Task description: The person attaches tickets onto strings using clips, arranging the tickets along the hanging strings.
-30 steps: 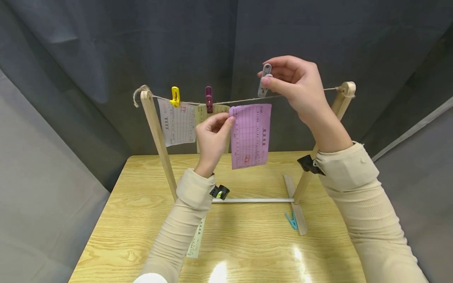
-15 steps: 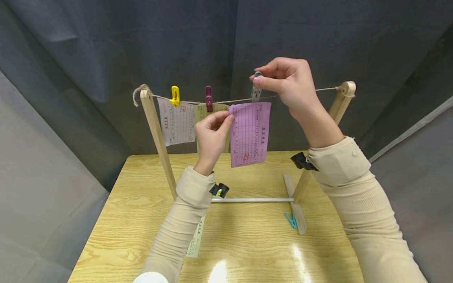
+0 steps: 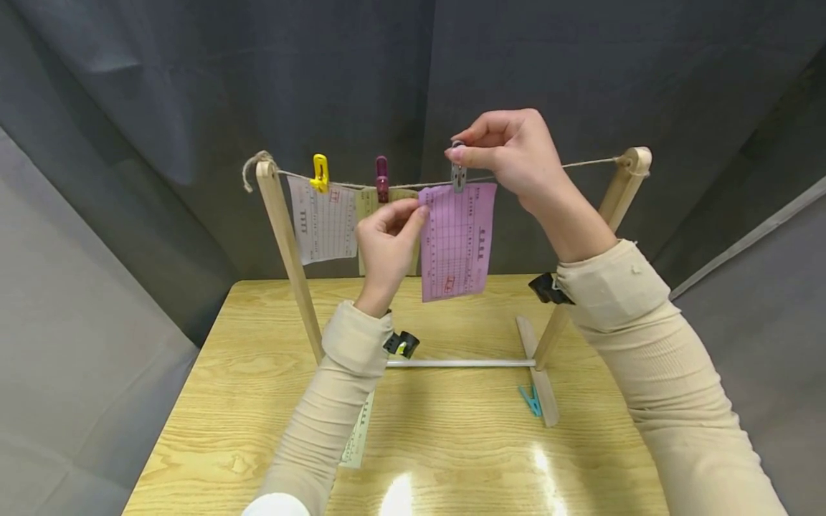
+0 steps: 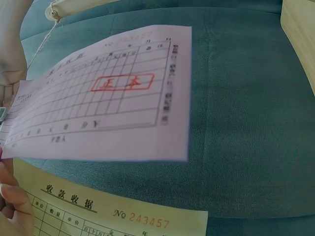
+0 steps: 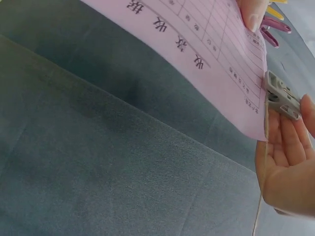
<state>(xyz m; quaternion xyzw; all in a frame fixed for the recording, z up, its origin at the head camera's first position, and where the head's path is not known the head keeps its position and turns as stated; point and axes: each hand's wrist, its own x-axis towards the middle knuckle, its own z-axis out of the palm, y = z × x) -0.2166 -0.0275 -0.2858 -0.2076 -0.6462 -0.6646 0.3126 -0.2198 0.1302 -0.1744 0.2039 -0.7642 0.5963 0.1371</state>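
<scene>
A pink receipt slip (image 3: pixel 457 244) hangs at the string (image 3: pixel 581 164), its upper left corner pinched by my left hand (image 3: pixel 387 240). Between thumb and fingers, my right hand (image 3: pixel 513 154) pinches a grey clothespin (image 3: pixel 459 175) at its upper end. The clothespin's lower end overlaps the slip's top edge at the string; in the right wrist view the grey clothespin (image 5: pixel 282 94) sits right at that edge. Left of it, a purple clothespin (image 3: pixel 382 179) holds a yellow slip (image 3: pixel 366 206), partly hidden behind my left hand. A yellow clothespin (image 3: pixel 319 174) holds a white slip (image 3: pixel 323 226).
The string runs between two wooden posts (image 3: pixel 284 251), joined low down by a white rod (image 3: pixel 461 363). On the wooden table (image 3: pixel 452 444) lie a blue clothespin (image 3: pixel 531 401) by the right foot and a pale green slip (image 3: pixel 358 437), partly under my left sleeve.
My right hand has moved left and down with the grey clothespin, from above the string to the pink slip's top edge. My left hand has stayed at the slip's corner.
</scene>
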